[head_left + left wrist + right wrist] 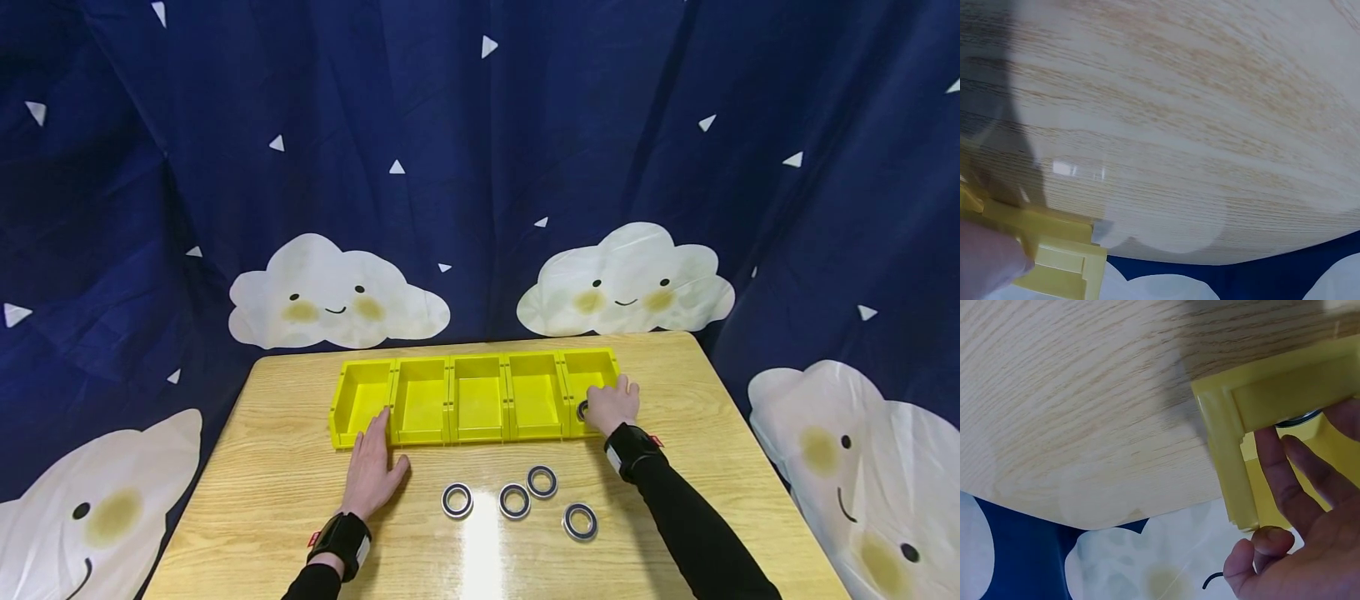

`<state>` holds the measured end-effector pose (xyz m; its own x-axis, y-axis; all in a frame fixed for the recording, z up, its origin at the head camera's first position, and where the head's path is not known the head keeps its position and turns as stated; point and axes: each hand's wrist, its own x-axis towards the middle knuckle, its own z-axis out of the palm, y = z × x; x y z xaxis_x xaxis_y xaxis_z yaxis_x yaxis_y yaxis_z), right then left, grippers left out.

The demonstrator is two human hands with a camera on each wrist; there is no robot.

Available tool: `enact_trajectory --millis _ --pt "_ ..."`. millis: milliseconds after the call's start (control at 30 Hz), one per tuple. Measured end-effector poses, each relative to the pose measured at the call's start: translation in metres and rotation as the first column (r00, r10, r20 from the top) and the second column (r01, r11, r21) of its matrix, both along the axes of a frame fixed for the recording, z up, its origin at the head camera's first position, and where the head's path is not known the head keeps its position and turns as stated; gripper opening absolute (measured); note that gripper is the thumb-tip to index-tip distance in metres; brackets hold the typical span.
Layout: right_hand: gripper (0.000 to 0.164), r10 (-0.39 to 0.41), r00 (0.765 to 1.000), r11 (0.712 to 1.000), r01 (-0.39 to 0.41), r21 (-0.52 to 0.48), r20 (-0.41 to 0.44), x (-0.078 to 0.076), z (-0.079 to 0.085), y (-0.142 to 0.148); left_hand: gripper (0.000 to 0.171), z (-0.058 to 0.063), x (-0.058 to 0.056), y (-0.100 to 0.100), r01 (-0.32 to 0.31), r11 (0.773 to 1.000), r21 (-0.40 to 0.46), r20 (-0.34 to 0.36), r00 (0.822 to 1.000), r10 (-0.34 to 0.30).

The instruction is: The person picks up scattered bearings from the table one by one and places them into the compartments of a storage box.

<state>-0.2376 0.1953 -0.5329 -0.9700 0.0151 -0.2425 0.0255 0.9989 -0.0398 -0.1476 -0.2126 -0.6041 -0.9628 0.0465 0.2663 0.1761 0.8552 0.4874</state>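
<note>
A row of joined yellow bins [478, 434] stands across the back half of the table. Over the rightmost bin, my right hand [613, 406] pinches a ball bearing [581, 410] near the bin's front wall. The right wrist view shows only a dark curved edge of this bearing [1299, 420] between the fingers and thumb; the bin wall hides the rest. With straight, spread fingers, my left hand [371, 475] lies at the front of the leftmost bins, its fingertips touching the yellow edge. Nothing is held in it.
Several more ball bearings lie flat on the wooden table [262, 467] in front of the bins: one bearing [457, 501] nearer the left hand, the others, such as this bearing [580, 522], further right. A dark blue curtain [480, 200] with clouds hangs behind the table.
</note>
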Motion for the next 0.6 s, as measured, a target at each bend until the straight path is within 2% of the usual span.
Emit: enact_trajectory --millis 267,600 --pt "0.028 0.012 1.000 0.998 -0.012 -0.058 -0.010 0.002 -0.001 0.008 0.086 0.001 0.000 -0.001 0.004 1.000 0.012 0.010 1.000 -0.004" --pt "0.037 0.017 0.999 0.991 -0.022 -0.133 -0.039 0.007 0.011 0.012 0.084 0.008 -0.003 0.000 0.006 1.000 0.009 -0.012 1.000 -0.006"
